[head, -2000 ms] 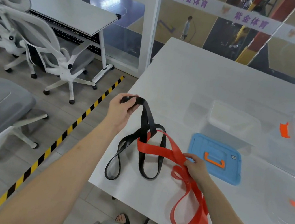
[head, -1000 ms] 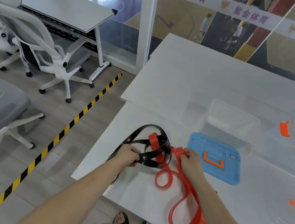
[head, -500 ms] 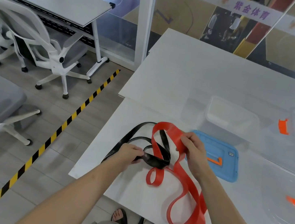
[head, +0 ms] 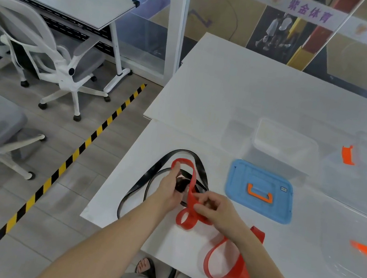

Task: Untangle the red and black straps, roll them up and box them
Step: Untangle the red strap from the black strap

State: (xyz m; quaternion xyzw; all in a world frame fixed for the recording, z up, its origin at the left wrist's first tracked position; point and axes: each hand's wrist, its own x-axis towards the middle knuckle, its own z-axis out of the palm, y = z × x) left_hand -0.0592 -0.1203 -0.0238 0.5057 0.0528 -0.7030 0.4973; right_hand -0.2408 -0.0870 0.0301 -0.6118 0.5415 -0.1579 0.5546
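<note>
A black strap (head: pixel 149 176) and a red strap (head: pixel 223 269) lie looped through each other near the front left corner of the white table (head: pixel 243 95). My left hand (head: pixel 168 191) grips the black strap where the two cross. Just to its right, my right hand (head: pixel 215 209) pinches the red strap, which arches up over the black loops and trails toward me in loose curls. A clear plastic box (head: pixel 282 148) stands open behind its blue lid (head: pixel 259 194), which lies flat with an orange handle.
More clear boxes with orange clips (head: pixel 347 155) stand at the right. Another clear lid (head: pixel 354 257) lies at the near right. Left of the table are grey office chairs (head: pixel 59 60), a second desk and striped floor tape (head: pixel 77 152). My feet show under the table's edge.
Both hands came down from a wide spread and closed in on the tangle. My right hand moved nearer along the red strap, and the red loop now stands narrower over the black one.
</note>
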